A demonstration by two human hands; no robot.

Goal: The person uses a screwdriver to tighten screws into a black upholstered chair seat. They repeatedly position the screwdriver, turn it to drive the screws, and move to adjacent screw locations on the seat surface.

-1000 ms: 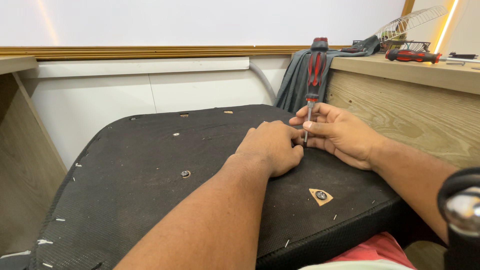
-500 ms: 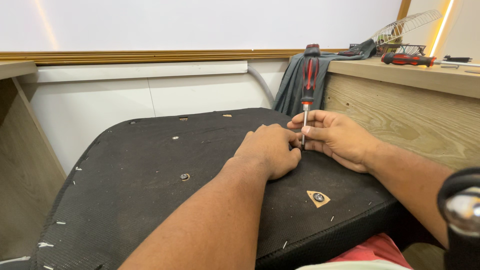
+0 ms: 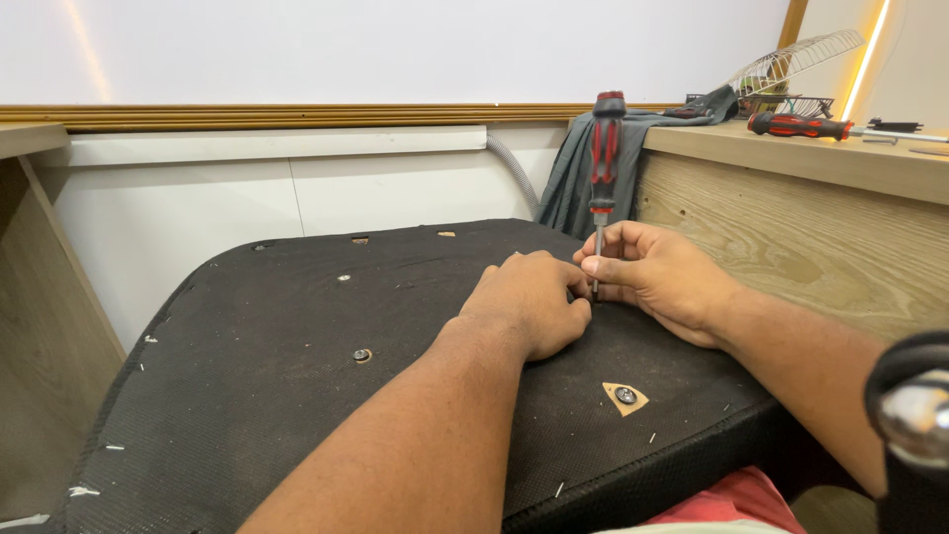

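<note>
Steadying screwdriver upright at frame centre-right | right hand pinches its shaft low, tip on black seat underside | left hand curled narrow beside tip, bracing | judgement: keep shaft vertical, press down firmly.

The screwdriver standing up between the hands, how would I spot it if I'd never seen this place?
Find the big black fabric panel across the person's lap, then the two hands meeting near its far right edge. The right hand pinches the thin metal shaft of a screwdriver standing upright, beside the left hand. Its handle is red and black, like the other screwdriver, but that one lies flat on the wooden bench.
</note>
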